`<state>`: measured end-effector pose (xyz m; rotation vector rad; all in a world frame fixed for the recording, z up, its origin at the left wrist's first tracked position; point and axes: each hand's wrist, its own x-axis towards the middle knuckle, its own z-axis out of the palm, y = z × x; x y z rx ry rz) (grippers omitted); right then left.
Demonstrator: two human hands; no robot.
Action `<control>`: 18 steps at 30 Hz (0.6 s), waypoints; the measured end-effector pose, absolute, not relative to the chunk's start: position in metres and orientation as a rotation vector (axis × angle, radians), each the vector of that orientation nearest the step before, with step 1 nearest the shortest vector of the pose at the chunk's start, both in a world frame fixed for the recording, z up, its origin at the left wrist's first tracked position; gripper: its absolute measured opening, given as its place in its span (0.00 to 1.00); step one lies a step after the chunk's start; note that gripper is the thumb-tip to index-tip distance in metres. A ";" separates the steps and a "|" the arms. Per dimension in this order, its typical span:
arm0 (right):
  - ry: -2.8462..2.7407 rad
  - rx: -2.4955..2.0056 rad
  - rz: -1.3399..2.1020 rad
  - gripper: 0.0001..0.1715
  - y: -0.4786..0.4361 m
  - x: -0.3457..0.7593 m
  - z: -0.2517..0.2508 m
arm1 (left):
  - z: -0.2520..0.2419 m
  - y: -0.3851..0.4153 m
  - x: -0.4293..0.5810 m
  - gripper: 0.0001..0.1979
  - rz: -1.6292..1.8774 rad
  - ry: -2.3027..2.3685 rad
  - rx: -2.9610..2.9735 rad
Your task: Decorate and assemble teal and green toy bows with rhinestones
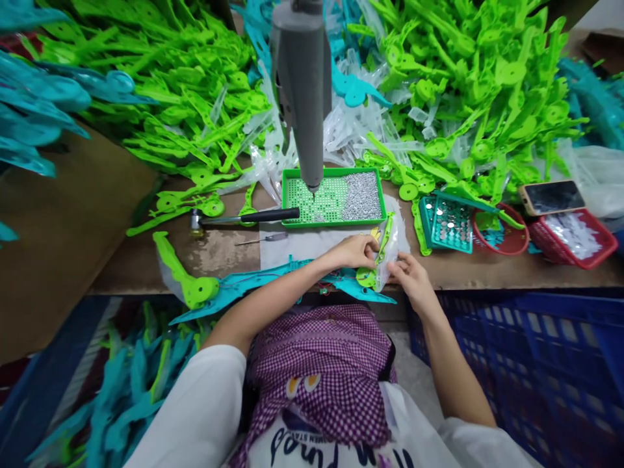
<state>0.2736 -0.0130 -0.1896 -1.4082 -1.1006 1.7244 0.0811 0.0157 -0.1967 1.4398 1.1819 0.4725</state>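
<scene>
Between two hands (358,252) (412,278), one lime part (387,236)

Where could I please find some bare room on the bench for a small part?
The worn bench top between the hammer and long turquoise part shows bare, as does the white sheet between the screwdriver and left hand. A narrow strip fronts the turquoise basket and round red basket. Behind the green tray, green parts and clear pieces crowd the bench.

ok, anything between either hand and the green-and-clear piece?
Nothing visible: the left hand and right hand both touch the green-and-clear piece, from opposite sides. The grey driver points down over the green tray, away from both.
</scene>
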 end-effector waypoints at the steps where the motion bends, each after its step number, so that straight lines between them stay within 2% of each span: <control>1: -1.096 -1.419 1.733 0.33 -0.012 0.274 -0.190 | -0.197 0.016 0.081 0.21 0.472 1.180 1.436; 18: -1.119 -1.429 1.681 0.31 -0.002 0.283 -0.192 | -0.197 0.017 0.081 0.21 0.485 1.155 1.381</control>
